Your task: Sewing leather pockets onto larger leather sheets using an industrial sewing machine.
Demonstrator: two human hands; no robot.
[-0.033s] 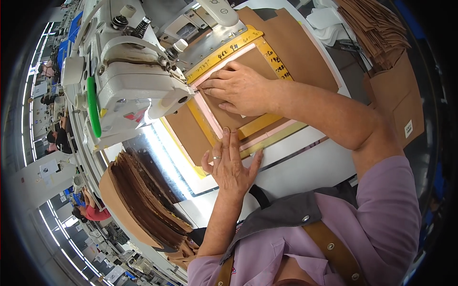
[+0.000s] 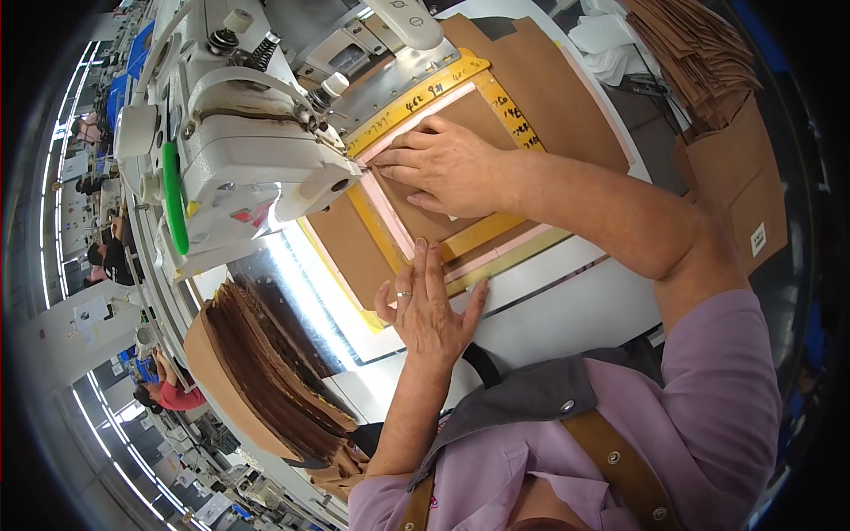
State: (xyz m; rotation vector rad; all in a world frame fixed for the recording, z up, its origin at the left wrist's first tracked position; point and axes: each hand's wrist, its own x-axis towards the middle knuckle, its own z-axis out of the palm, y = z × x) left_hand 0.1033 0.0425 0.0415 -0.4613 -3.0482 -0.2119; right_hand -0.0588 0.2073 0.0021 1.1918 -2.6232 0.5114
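My right hand [image 2: 443, 168] lies flat on a brown panel inside a yellow frame [image 2: 482, 234] with handwritten marks, its fingertips close to the needle area of a white sewing machine [image 2: 230, 168]. Under the frame is a larger brown sheet [image 2: 567, 106], which looks like leather or a similar material. A pale pink-white strip [image 2: 390, 212] runs along the frame's inner edge. My left hand [image 2: 431, 310], a ring on one finger, rests with fingers spread on the near corner of the frame and sheet. Neither hand grips anything. The needle tip is too small to make out.
A stack of brown pieces [image 2: 266, 372] stands at the left of the white table [image 2: 567, 292]. More brown sheets [image 2: 708, 62] are piled at the far right, beside white crumpled material [image 2: 606, 44]. A green strip [image 2: 173, 199] is on the machine. Other people work far left.
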